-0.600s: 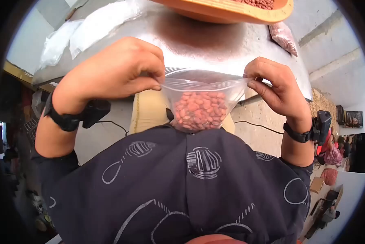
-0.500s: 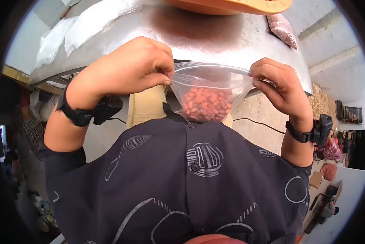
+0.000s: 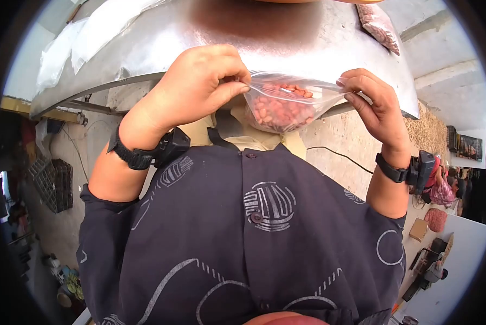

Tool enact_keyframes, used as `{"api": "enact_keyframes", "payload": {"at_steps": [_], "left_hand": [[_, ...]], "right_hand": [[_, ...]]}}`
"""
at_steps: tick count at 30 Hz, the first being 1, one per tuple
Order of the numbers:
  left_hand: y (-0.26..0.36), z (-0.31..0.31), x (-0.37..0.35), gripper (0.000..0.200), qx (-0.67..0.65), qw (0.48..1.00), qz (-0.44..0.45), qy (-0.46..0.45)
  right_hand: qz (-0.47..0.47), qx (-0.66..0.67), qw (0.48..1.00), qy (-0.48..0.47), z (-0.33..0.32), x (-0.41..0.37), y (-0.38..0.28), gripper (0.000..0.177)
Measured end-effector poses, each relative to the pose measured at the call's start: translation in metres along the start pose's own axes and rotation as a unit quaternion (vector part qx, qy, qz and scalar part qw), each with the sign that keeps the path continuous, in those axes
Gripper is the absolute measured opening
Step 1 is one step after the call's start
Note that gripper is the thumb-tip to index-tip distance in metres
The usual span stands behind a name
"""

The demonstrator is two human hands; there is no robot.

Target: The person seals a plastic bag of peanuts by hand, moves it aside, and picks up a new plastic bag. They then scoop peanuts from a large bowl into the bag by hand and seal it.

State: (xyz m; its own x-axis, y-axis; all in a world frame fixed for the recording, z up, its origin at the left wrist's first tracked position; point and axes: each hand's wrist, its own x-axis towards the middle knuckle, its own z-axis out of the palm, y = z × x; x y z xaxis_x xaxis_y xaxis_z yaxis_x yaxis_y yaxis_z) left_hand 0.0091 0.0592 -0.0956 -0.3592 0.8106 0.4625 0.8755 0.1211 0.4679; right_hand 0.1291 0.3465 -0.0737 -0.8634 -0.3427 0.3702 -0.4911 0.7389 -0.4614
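Observation:
A clear zip-lock bag [image 3: 325, 100] hangs in front of my body at the table's near edge, partly filled with reddish peanuts [image 3: 281, 112]. My left hand [image 3: 208, 81] is closed, pinching the bag's upper left corner between thumb and fingers. At the upper right corner, my right hand [image 3: 372, 103] pinches the bag's rim the same way. The bag's mouth is stretched between both hands and tilted, with some peanuts showing just below the rim. Whether the zip is sealed cannot be made out.
The metal table [image 3: 162, 51] lies beyond my hands. Clear plastic bags [image 3: 99, 32] rest at its left, a filled bag [image 3: 380, 27] at its right, and an orange basin [image 3: 302, 0] at the top edge. A black crate [image 3: 52, 184] stands on the floor at left.
The bag has been raised and tilted towards the table, and its mouth looks narrower. My left hand has moved right. Both hands still pinch its corners.

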Motion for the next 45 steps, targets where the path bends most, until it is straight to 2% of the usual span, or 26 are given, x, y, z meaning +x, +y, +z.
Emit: {"api": "enact_keyframes", "payload": {"at_steps": [4, 5, 7, 8, 12, 15, 16, 19, 21, 25, 27, 33, 36, 45], "left_hand": [[-0.015, 0.027, -0.003, 0.01, -0.092, 0.995, -0.045, 0.019], [-0.017, 0.032, -0.004, 0.013, -0.14, 0.986, -0.088, 0.033], [-0.018, 0.039, -0.005, 0.018, -0.233, 0.955, -0.172, 0.063], [-0.022, 0.044, -0.006, 0.03, -0.264, 0.944, -0.174, 0.095], [-0.034, 0.057, -0.016, 0.038, -0.406, 0.88, -0.226, 0.104], [-0.032, 0.068, -0.017, 0.029, -0.409, 0.878, -0.227, 0.097], [-0.027, 0.067, -0.015, 0.02, -0.406, 0.874, -0.249, 0.094], [-0.026, 0.076, -0.012, 0.018, -0.386, 0.885, -0.235, 0.113], [-0.025, 0.078, -0.012, 0.016, -0.413, 0.87, -0.248, 0.109], [-0.021, 0.075, -0.008, 0.015, -0.45, 0.845, -0.271, 0.103], [-0.018, 0.076, -0.005, 0.014, -0.425, 0.856, -0.277, 0.102], [-0.014, 0.075, -0.006, 0.014, -0.412, 0.86, -0.284, 0.1], [-0.016, 0.078, -0.007, 0.015, -0.407, 0.865, -0.274, 0.107], [-0.019, 0.083, -0.01, 0.013, -0.446, 0.848, -0.254, 0.132]], "right_hand": [[0.037, 0.044, 0.998, 0.006, 0.018, -0.01, 0.017, 0.014], [0.055, 0.062, 0.997, 0.009, 0.022, -0.012, 0.02, 0.015], [0.063, 0.08, 0.995, 0.021, 0.022, -0.015, 0.023, 0.014], [0.068, 0.086, 0.994, 0.029, 0.025, -0.017, 0.026, 0.013], [0.068, 0.121, 0.988, 0.063, 0.031, -0.027, 0.034, 0.008], [0.061, 0.133, 0.987, 0.072, 0.032, -0.03, 0.038, 0.007], [0.059, 0.139, 0.986, 0.076, 0.034, -0.029, 0.036, 0.007], [0.065, 0.163, 0.979, 0.104, 0.042, -0.031, 0.033, 0.009], [0.066, 0.179, 0.974, 0.123, 0.047, -0.034, 0.036, 0.01], [0.061, 0.2, 0.966, 0.153, 0.053, -0.039, 0.04, 0.013], [0.058, 0.214, 0.961, 0.165, 0.055, -0.042, 0.042, 0.015], [0.165, 0.362, 0.881, 0.255, 0.067, -0.041, 0.029, 0.025], [0.171, 0.402, 0.857, 0.274, 0.078, -0.047, 0.04, 0.024], [0.182, 0.396, 0.848, 0.302, 0.087, -0.054, 0.052, 0.019]]}}
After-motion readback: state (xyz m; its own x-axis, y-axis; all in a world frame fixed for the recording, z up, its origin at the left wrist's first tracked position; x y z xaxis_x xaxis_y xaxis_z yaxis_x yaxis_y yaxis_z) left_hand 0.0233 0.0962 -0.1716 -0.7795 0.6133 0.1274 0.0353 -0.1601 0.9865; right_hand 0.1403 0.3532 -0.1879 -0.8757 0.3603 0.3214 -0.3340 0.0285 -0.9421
